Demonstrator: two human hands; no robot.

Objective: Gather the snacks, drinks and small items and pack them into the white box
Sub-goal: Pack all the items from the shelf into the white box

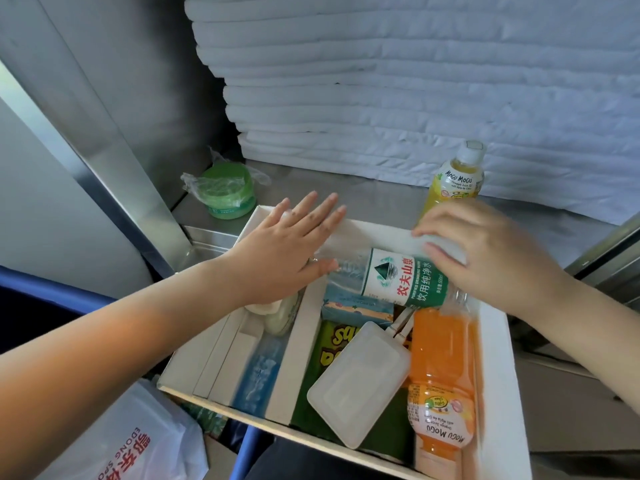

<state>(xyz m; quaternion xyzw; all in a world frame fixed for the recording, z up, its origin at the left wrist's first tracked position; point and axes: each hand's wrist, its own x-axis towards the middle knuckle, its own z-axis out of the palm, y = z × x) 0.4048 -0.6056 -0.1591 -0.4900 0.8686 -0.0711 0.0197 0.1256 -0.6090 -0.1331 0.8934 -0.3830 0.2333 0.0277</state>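
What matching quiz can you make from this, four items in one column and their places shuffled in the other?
Items
1. water bottle
2. orange drink bottle
3. yellow drink bottle
4. green jar

Places
A. upright on the counter behind the white box
B. lying in the box along its right wall
C. in clear wrap on the counter, past the box's far left corner
D. gripped by the right hand, lying across the box's far end

Pairs: 1-D, 2-B, 3-A, 4-C
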